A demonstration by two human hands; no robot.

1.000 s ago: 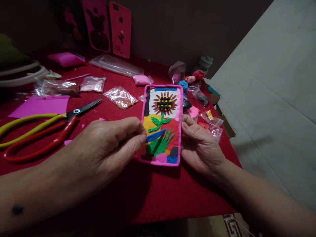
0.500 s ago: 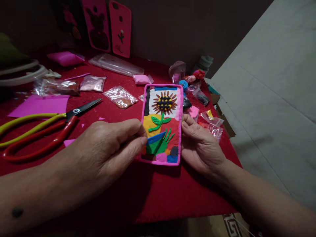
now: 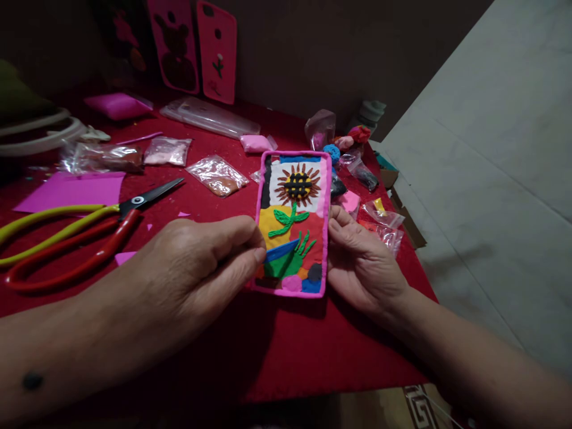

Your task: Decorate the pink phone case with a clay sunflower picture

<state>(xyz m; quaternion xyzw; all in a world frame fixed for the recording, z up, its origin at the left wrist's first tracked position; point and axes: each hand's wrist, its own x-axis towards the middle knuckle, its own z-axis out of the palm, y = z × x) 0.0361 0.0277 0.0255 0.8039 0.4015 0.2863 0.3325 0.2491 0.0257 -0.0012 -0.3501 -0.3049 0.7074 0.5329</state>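
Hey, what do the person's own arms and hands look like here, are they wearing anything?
Both forearms are bare, with no sleeves, gloves, watch or rings in view. The left hand and right hand show short, unpainted nails. A small round dark mark sits on the left forearm.

Bare forearms, no sleeves; left forearm (image 3: 67, 351) bears a dark mole — round.

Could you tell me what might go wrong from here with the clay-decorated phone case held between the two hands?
1. The left hand pinches the case's left edge beside the blue strip; a slipping finger could smudge the soft raised design.
2. The right hand only steadies the right edge, so the tilted case might slip onto the red cloth.
3. The scissors lie open-bladed near the left forearm.
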